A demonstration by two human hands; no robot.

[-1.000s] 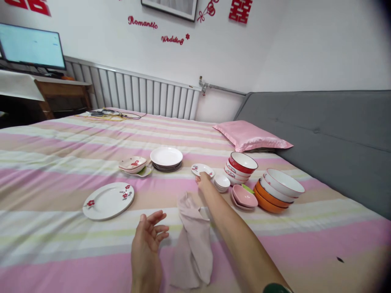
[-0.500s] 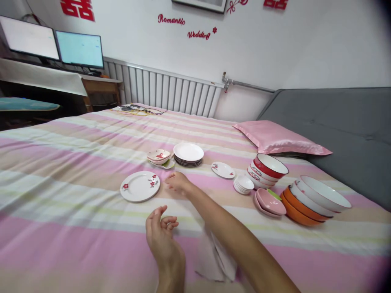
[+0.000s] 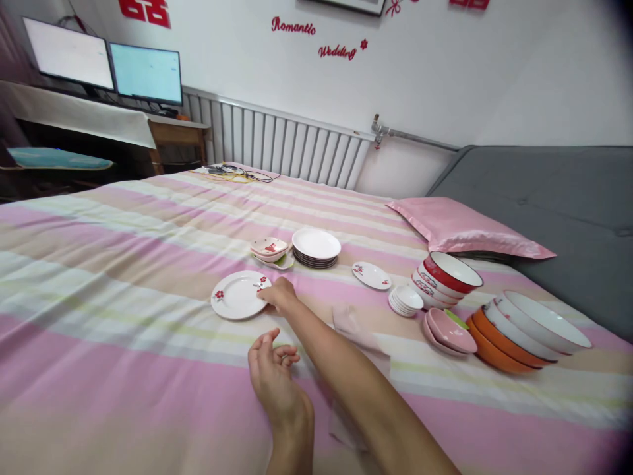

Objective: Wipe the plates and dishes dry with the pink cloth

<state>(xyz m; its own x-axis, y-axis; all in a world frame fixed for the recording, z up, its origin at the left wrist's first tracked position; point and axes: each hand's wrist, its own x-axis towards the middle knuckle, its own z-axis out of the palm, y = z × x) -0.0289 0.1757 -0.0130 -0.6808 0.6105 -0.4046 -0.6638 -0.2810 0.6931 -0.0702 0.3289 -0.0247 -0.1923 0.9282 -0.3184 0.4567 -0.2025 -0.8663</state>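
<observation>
My right hand [image 3: 278, 295] reaches across the striped bed and its fingers close on the right rim of a white plate with red flowers [image 3: 238, 295]. My left hand [image 3: 271, 372] hovers palm up nearer to me, fingers loosely curled, holding nothing. A pale pink cloth [image 3: 357, 328] lies on the bedspread under and beside my right forearm. A smaller flowered plate [image 3: 371, 275] lies further right.
A stack of white plates [image 3: 316, 247] and small flowered dishes [image 3: 270, 251] sit behind the plate. To the right are small white saucers [image 3: 406, 300], red-and-white bowls [image 3: 446, 278], pink bowls [image 3: 448, 330] and large orange-and-white bowls [image 3: 525, 328]. A pink pillow [image 3: 465, 227] lies by the grey headboard [image 3: 554, 198].
My right hand has left the small flowered plate on the right and swung left to the larger flowered plate, now gripping its rim. The left hand stayed low, fingers curling.
</observation>
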